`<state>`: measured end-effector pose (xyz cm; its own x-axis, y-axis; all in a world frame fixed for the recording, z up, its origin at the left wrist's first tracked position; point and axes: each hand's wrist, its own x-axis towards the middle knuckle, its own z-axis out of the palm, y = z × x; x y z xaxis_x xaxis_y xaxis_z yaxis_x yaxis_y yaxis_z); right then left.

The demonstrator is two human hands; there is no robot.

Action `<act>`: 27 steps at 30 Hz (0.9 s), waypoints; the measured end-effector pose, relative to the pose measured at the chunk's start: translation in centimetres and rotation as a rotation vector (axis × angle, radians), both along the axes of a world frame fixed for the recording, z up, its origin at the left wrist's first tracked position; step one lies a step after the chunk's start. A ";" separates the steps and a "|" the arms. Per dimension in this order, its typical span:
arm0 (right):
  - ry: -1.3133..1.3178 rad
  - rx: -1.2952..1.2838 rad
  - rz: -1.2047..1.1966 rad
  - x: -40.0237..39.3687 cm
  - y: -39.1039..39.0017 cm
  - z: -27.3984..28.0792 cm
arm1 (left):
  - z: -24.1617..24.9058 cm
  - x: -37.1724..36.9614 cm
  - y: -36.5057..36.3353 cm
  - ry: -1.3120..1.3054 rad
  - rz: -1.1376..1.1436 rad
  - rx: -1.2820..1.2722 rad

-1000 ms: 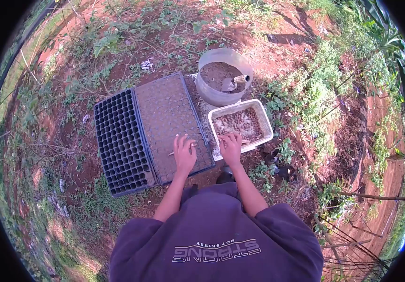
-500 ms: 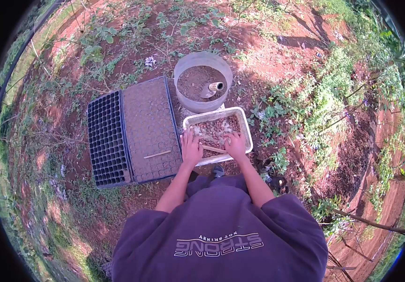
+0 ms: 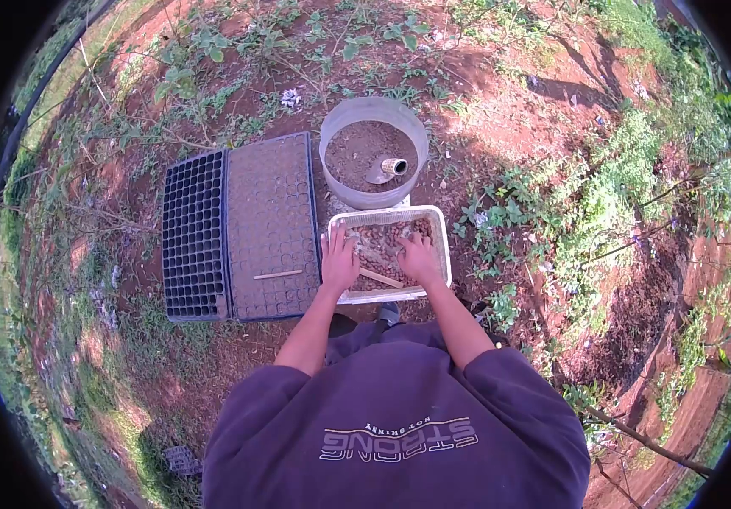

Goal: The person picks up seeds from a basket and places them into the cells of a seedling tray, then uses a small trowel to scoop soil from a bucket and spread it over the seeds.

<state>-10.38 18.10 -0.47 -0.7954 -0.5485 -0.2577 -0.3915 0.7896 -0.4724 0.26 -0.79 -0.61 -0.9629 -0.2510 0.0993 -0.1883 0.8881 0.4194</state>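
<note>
A white rectangular basin (image 3: 443, 246) holds many small reddish-brown seeds or nuts (image 3: 391, 231) mixed with pale, loose material. My left hand (image 3: 340, 263) lies at the basin's left side, its fingers stretched out over the rim. Reaching in from the right, my right hand (image 3: 419, 261) touches the contents with its fingers apart and slightly bent; its fingertips are partly hidden. A short wooden stick (image 3: 381, 277) rests across the contents between the hands.
Left of the basin lie a soil-filled seedling tray (image 3: 268, 212) with a thin stick (image 3: 278, 274) on it and a black cell tray (image 3: 194, 237). Behind the basin stands a round tub (image 3: 421, 140) of soil with a trowel (image 3: 393, 167). Weeds and red soil surround them.
The view has shifted slightly. Both hands sit a little farther into the basin, and the pale material between them looks more spread out. The wooden stick lies more slanted.
</note>
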 end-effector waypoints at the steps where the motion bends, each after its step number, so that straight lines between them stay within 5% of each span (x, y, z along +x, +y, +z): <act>1: -0.005 0.002 0.007 -0.1 -0.3 0.0 | -0.2 -0.1 -0.1 -0.005 0.007 0.002; 11: 0.185 0.032 0.153 -0.7 -2.6 -1.3 | 0.1 -0.1 0.1 -0.070 0.008 0.000; 17: 0.296 -0.044 -0.040 -0.3 -4.1 -2.8 | 0.6 -0.3 0.1 -0.139 0.016 0.040; 27: 0.186 -0.100 0.010 -0.7 -3.9 -2.9 | 0.8 -0.3 0.4 -0.167 0.042 -0.025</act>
